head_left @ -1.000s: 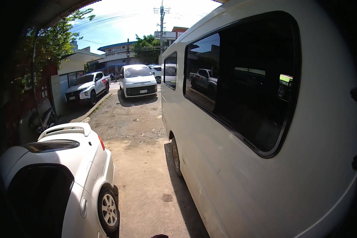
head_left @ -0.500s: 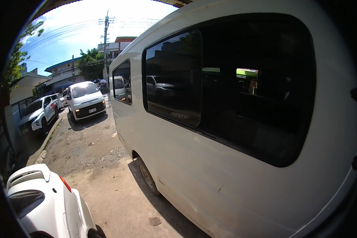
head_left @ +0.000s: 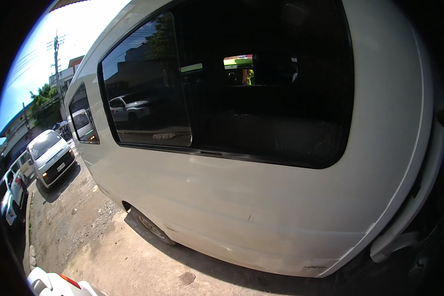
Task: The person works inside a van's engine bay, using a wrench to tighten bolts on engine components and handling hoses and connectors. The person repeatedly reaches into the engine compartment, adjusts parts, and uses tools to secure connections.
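The side of a white van [head_left: 261, 197] fills most of my view, close in front of me. It has a large dark window [head_left: 261, 118] with a sliding pane, a smaller window [head_left: 81, 113] further forward, and a wheel [head_left: 150, 224] low on the left. The dark pane reflects a parked vehicle, and bright green shapes show through the glass. At the right, the van's body ends in a curved edge beside dark, shadowed parts. Neither of my hands is in view.
A white van [head_left: 54, 153] with lit lamps stands in the driveway [head_left: 74, 237] at left, near a white pickup [head_left: 10, 197]. A white car's rear corner [head_left: 54, 283] shows at lower left, on concrete beside gravel. Trees, buildings, a utility pole and wires lie beyond.
My view has turned rightward toward the near van, so the driveway, car and other vehicles have shifted left. The facing van's lamps, dark a second ago, are now lit.
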{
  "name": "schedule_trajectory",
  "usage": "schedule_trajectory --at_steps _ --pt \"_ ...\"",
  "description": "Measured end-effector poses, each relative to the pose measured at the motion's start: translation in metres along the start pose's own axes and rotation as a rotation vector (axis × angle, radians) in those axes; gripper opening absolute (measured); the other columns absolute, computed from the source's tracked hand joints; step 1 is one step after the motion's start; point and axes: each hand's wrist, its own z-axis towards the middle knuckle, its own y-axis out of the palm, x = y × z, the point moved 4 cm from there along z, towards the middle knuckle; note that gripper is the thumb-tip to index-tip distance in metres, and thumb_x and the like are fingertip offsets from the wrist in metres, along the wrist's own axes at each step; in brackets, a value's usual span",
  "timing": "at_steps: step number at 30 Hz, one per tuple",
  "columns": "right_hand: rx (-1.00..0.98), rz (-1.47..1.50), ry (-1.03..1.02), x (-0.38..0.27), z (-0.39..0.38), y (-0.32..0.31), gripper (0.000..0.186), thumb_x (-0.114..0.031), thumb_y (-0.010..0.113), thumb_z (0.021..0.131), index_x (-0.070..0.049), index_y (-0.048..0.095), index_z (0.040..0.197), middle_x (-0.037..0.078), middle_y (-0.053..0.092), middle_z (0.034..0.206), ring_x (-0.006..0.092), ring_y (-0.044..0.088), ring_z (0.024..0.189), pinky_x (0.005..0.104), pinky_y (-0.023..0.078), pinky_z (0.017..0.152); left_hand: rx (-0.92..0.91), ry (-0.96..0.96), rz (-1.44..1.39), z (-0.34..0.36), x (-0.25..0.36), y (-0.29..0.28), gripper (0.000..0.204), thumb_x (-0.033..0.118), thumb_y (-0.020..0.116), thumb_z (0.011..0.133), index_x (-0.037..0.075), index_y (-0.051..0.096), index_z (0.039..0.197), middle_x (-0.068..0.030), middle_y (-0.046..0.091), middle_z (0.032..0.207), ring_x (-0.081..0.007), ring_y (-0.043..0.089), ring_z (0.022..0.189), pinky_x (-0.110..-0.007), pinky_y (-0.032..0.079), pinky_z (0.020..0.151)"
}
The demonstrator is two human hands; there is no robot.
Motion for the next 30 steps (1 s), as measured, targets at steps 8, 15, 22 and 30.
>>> schedule_trajectory --at_steps 8,15,22,30 --pt "0.082 0.249 0.382 0.095 -0.113 -0.06 0.006 -0.001 0.069 0.081 -0.001 0.069 0.087 0.006 0.065 0.075 0.0147 0.055 0.055 0.0303 0.044 0.046 -0.254 0.294 0.798 -0.11 0.122 0.144 0.029 0.024 0.056 0.095 0.011 0.074 0.112 -0.0114 0.075 0.103 -0.0258 0.07 0.097 -0.04 0.053 0.092" --pt "0.135 0.333 0.374 0.114 -0.082 -0.121 0.009 -0.005 0.07 0.084 0.0 0.067 0.091 0.006 0.064 0.076 0.0153 0.057 0.058 0.0297 0.047 0.051 -0.283 0.548 0.706 -0.137 0.156 0.257 0.03 0.03 0.061 0.09 0.01 0.076 0.105 -0.0149 0.074 0.101 -0.0283 0.071 0.092 -0.04 0.054 0.088" --pt "0.18 0.487 0.24 0.073 -0.043 -0.154 0.012 -0.008 0.071 0.086 0.001 0.066 0.092 0.006 0.064 0.077 0.0154 0.057 0.059 0.0294 0.049 0.054 -0.389 0.507 0.684 -0.174 0.165 0.332 0.033 0.029 0.06 0.088 0.006 0.076 0.106 -0.0179 0.072 0.108 -0.0327 0.069 0.101 -0.042 0.053 0.092" --pt "0.293 0.347 -0.411 0.06 0.07 -0.148 0.014 -0.011 0.073 0.088 -0.001 0.064 0.094 0.003 0.063 0.081 0.0145 0.058 0.067 0.0311 0.053 0.066 -0.632 0.802 0.833 -0.113 0.127 0.403 0.032 0.035 0.059 0.084 0.009 0.077 0.091 -0.0149 0.074 0.089 -0.0278 0.07 0.083 -0.043 0.055 0.079"
